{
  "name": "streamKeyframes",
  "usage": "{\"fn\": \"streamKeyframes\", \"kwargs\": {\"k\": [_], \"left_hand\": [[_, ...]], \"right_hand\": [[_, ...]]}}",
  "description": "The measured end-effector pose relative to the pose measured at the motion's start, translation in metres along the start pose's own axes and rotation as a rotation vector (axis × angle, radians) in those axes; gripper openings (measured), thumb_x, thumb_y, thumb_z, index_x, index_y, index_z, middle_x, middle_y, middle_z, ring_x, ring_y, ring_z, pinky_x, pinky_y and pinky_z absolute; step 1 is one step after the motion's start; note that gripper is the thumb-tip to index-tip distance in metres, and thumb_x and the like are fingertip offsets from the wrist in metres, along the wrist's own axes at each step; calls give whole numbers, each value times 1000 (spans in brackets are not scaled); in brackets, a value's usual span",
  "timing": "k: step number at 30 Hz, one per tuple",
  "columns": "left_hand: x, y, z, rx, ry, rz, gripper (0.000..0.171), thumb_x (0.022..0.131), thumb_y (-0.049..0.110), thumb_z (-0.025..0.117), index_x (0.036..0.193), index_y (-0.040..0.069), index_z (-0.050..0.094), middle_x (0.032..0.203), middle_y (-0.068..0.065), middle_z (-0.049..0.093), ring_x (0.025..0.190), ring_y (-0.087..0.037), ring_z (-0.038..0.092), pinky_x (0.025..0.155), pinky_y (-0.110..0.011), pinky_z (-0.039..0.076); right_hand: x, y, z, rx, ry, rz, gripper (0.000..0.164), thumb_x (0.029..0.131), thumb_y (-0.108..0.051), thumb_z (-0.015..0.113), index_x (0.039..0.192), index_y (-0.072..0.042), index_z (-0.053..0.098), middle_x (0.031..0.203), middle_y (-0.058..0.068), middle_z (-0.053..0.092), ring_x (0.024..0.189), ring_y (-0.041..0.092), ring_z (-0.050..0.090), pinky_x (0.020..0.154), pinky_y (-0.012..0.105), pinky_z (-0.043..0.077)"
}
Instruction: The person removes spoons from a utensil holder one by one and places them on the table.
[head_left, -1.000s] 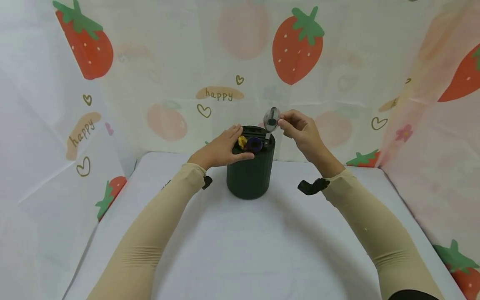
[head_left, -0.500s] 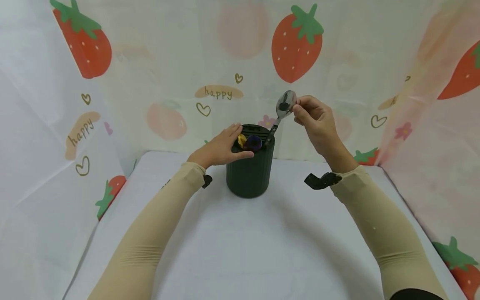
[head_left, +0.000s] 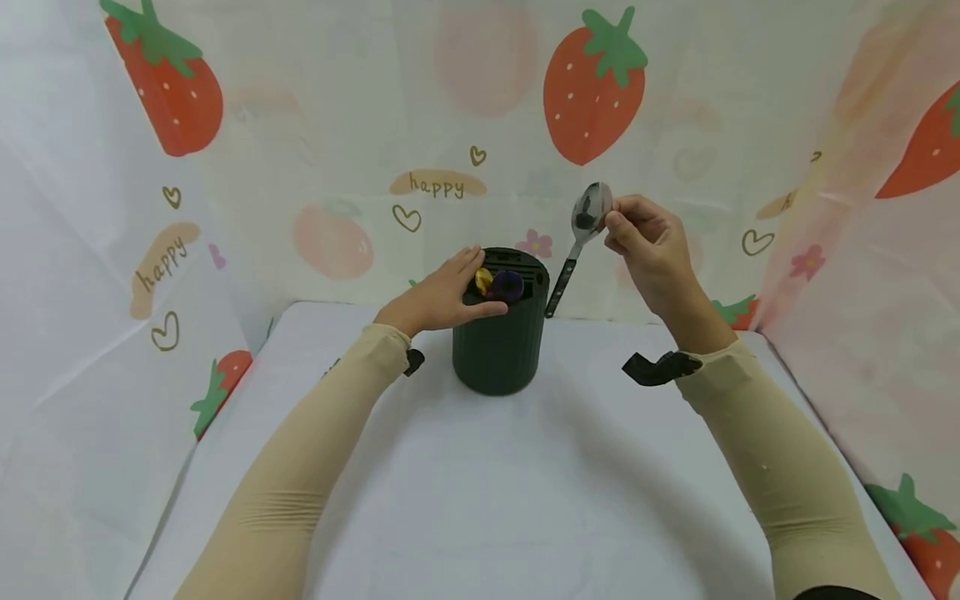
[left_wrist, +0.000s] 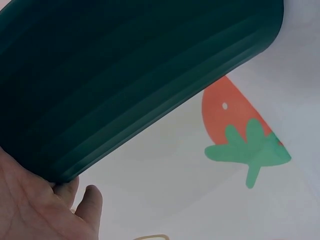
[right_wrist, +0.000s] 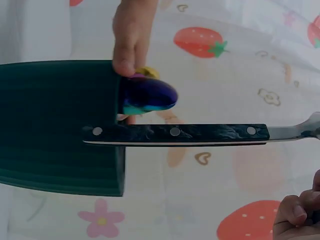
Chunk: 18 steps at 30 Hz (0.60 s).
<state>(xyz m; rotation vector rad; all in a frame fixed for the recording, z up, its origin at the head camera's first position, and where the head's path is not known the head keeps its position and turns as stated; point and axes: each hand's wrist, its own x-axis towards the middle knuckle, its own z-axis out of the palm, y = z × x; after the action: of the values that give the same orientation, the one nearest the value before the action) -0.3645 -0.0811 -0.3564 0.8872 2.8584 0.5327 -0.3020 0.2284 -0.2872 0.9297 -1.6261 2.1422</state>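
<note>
On the white counter (head_left: 480,500) stands a dark-green utensil holder (head_left: 497,354), its rim gripped by the left hand (head_left: 438,298) at ten o'clock. At two o'clock the right hand (head_left: 651,248) pinches a black-handled spoon (right_wrist: 205,132) by its bowl. That one seems fully out; a purple utensil (head_left: 507,287) and gold utensil (head_left: 483,281) remain inside. Eleven o'clock lettering (head_left: 438,190) reads "happy".

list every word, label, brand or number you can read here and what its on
"happy": middle orange patch on the backdrop
"happy": left orange patch, slanting upward
Right orange patch: too small and blurred to read
Dark mark by the left sleeve: too small to tell
Spoon, pot: no text seen
</note>
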Motion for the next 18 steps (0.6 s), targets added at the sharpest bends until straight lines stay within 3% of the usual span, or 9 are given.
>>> {"fn": "streamKeyframes", "kwargs": {"k": [3,6,14,18], "left_hand": [[1,-1,0,6,4,4,115,97,81,54,174,13,3,182,-4,-4,167,-24,-4,136,-47,7],[1,-2,-1,14,12,6,116,96,83,53,174,13,3,182,-4,-3,167,-23,-4,136,-47,8],[1,-2,0,20,27,10,118,94,86,51,174,13,4,182,-5,-2,168,-24,-3,136,-46,7],[1,-3,4,27,34,2,119,94,88,50,174,13,4,182,-4,-2,168,-24,-3,136,-46,7]], "right_hand": [[-6,2,-5,-23,14,61,18,107,0,63,98,-8,77,91,0,67,85,13,54,78,21,52],[-12,5,-12,-52,28,143,26,108,3,57,97,-10,77,88,0,64,82,15,49,76,22,48],[-29,23,-30,-28,72,359,20,110,-5,61,94,-6,73,82,-1,57,78,15,42,68,25,37],[-39,32,-34,-81,87,465,21,110,-8,61,94,-8,74,81,-2,56,79,15,41,66,24,35]]}}
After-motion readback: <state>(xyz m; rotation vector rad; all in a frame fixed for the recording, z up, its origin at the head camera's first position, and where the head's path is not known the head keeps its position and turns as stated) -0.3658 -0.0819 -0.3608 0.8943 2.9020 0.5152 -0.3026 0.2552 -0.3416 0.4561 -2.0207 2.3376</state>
